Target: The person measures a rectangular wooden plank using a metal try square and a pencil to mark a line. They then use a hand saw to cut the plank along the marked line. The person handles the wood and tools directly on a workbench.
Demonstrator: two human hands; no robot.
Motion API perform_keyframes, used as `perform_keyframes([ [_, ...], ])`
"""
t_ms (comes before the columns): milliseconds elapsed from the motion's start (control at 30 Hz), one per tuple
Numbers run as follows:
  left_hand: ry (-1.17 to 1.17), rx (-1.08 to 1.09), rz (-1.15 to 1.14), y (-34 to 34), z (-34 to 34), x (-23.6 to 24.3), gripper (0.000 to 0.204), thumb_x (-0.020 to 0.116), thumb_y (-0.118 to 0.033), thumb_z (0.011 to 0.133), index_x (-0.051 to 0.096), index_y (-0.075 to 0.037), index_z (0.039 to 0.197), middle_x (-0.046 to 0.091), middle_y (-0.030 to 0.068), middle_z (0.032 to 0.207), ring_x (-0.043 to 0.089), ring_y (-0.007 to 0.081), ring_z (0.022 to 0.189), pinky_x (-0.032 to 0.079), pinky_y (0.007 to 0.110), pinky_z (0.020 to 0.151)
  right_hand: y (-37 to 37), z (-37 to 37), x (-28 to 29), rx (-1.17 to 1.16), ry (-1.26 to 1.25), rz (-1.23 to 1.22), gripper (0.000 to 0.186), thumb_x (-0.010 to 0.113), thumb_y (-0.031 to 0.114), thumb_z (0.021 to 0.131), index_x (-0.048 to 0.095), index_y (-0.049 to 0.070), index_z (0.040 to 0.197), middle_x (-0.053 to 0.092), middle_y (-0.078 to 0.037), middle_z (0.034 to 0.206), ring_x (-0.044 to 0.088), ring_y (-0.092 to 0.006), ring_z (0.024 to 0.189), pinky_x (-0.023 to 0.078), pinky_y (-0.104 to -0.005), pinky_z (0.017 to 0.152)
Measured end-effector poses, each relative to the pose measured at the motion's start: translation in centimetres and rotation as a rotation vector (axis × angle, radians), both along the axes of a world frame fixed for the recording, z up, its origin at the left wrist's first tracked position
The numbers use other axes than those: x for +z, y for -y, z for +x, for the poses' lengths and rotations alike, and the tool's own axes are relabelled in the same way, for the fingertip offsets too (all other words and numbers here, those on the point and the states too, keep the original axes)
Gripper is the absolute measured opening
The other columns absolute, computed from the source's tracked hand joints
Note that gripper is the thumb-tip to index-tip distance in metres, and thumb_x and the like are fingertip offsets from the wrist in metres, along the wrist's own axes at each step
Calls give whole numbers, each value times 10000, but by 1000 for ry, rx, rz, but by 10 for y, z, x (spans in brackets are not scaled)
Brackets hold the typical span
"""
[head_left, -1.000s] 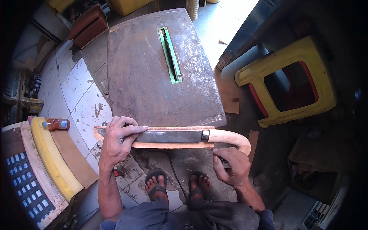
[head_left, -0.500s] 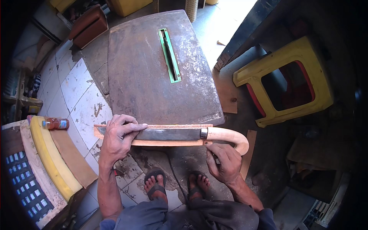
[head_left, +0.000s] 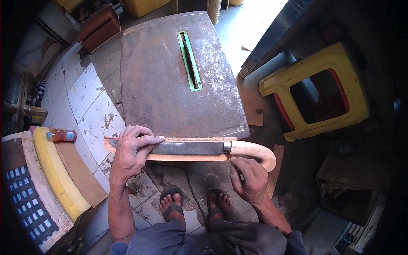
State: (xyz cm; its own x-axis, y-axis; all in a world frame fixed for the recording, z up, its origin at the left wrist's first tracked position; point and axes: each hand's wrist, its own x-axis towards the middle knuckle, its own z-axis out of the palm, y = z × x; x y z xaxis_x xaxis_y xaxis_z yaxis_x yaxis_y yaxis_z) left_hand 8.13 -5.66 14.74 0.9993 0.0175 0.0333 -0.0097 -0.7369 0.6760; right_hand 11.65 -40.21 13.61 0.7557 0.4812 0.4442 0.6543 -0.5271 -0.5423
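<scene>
A long dark machete blade (head_left: 191,148) with a metal collar and curved pale wooden handle (head_left: 255,151) lies along a reddish wooden board (head_left: 191,157). My left hand (head_left: 131,155) is closed around the board and blade near the pointed end, thumb extended along them. My right hand (head_left: 248,180) is curled just below the collar, fingertips at the board's lower edge; whatever it holds is hidden. Beyond them stands a rusty metal worktable (head_left: 153,85) with a narrow green-edged slot (head_left: 185,51).
A yellow stool (head_left: 316,119) lies on its side at right, beside a dark upright panel (head_left: 272,29). At left are a drink bottle (head_left: 61,135), yellow curved pieces (head_left: 63,178) and a dark grid (head_left: 25,199). A brown box (head_left: 95,27) stands back left; sandalled feet are below.
The machete and board have shifted slightly upward and left with my hands. My right fingertips have moved left and up to the board's edge below the collar.
</scene>
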Motion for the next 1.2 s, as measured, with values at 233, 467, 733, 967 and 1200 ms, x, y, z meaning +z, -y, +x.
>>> perform_keyframes([
  [233, -14, 15, -9, 1, 1, 2, 295, 749, 7, 870, 849, -132, 1110, 706, 58, 1041, 616, 263, 1028, 490, 380, 939, 0, 0, -1, 1, 2, -7, 277, 794, -75, 808, 725, -14, 1069, 763, -152, 950, 766, -285, 832, 612, -373, 731],
  [467, -34, 32, -12, 1, 0, 0, 283, 769, -39, 867, 856, -155, 1109, 717, 58, 1048, 622, 271, 1045, 478, 391, 968, 0, 2, -1, 4, -15, -3, 269, 792, -68, 816, 726, -17, 1071, 767, -152, 955, 772, -286, 844, 616, -370, 740],
  [733, -28, 27, -14, 1, 0, -1, 285, 774, -45, 866, 857, -166, 1110, 716, 56, 1055, 618, 269, 1039, 477, 388, 959, -1, 2, -1, -8, -25, 2, 246, 790, -60, 824, 729, -18, 1058, 769, -151, 954, 773, -288, 845, 615, -371, 742],
  [967, -28, 29, -13, 1, -1, 0, 293, 781, -36, 855, 857, -161, 1109, 715, 56, 1056, 624, 270, 1048, 481, 394, 964, -2, 2, 1, -10, -50, 19, 229, 783, -56, 831, 731, -17, 1051, 771, -153, 943, 775, -292, 839, 613, -373, 740],
  [1200, -23, 32, -15, 1, -1, -2, 294, 778, -35, 856, 856, -160, 1109, 718, 57, 1050, 624, 269, 1049, 479, 386, 959, -1, 3, 4, -11, -73, 16, 218, 777, -47, 842, 733, -11, 1052, 772, -152, 940, 778, -290, 842, 612, -368, 732],
])
